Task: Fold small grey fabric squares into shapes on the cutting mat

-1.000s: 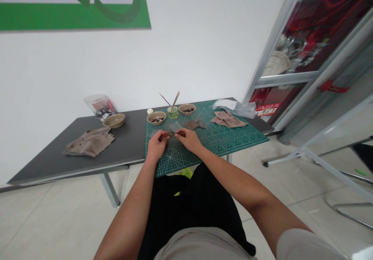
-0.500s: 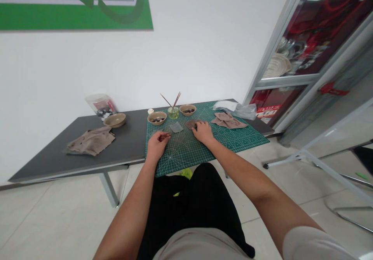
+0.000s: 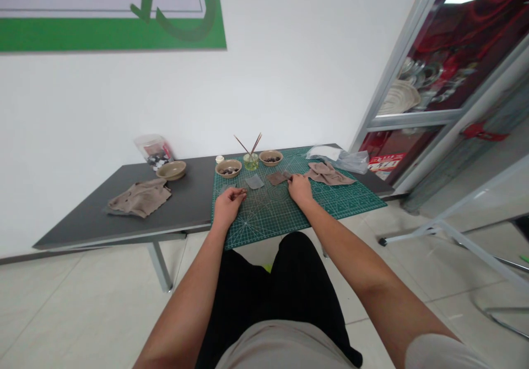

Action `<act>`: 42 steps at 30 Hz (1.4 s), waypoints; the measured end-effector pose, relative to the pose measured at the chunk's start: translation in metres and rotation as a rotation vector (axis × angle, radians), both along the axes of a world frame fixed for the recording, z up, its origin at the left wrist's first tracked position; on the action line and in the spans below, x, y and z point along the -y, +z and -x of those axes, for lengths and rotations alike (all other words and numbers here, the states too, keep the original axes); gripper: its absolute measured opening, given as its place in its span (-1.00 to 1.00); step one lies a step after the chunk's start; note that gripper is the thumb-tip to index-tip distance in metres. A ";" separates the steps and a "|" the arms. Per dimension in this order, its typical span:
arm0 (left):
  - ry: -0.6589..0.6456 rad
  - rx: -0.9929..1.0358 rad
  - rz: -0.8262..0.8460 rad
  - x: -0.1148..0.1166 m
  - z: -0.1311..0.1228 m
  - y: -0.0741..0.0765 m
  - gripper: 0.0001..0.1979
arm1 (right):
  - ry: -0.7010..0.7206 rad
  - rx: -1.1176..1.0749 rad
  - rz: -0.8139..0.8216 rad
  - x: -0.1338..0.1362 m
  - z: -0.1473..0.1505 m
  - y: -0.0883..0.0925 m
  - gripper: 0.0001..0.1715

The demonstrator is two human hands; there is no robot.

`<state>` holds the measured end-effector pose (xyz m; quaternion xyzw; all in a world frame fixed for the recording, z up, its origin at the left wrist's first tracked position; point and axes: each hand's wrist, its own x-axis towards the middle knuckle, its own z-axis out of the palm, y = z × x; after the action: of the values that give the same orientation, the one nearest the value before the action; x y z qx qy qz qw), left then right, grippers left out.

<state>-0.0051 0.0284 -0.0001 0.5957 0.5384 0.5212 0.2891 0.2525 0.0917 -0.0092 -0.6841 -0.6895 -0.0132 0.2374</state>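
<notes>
Two bare hands at work over a green cutting mat (image 3: 268, 212), gridded in white, laid on the right part of a dark table (image 3: 185, 201). Left hand (image 3: 228, 207) low over the mat's left side, thumb and fingertips drawn together in a near-closed pinch; something small and dark may sit between them, too small to tell. Right hand (image 3: 300, 189) farther out and to the right, fingers bent downward, tips at the right end of a brown square piece (image 3: 276, 179) and a smaller scrap adjoining it; whether they grip or only touch, cannot tell. Brown piece lies flat on the mat, near its middle. Grey square sheet (image 3: 254, 182) flat between the hands, just left of the brown piece, apart from both hands. Behind these: left bowl (image 3: 228, 173) and right bowl (image 3: 271, 162), both tan with dark bits inside, and between them a glass jar (image 3: 250, 162) with thin sticks leaning out. Crumpled brown cloth (image 3: 329, 174) to the right of the right hand, a clear plastic bag (image 3: 354, 161) behind it. Far left, on bare tabletop: second cloth (image 3: 142, 198), third tan bowl (image 3: 171, 171), clear plastic tub (image 3: 154, 151) near the wall.
</notes>
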 end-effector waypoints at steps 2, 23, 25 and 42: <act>-0.003 -0.008 -0.006 0.001 0.000 0.001 -0.77 | 0.009 0.011 -0.010 0.001 -0.003 0.000 -0.71; -0.035 -0.121 -0.068 0.000 -0.002 -0.001 -0.80 | 0.230 -0.632 -0.259 0.024 0.004 0.017 -0.84; -0.046 -0.123 -0.061 0.001 -0.003 0.000 -0.83 | 0.250 -0.730 -0.212 0.026 0.018 0.020 -0.83; -0.118 -0.136 -0.043 0.005 -0.003 0.006 -0.85 | 0.658 -1.410 0.224 0.042 0.105 0.007 -0.45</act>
<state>-0.0022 0.0236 0.0061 0.6666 0.5094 0.4730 0.2690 0.1471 0.0499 -0.0020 -0.3115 -0.5406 0.5648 0.5402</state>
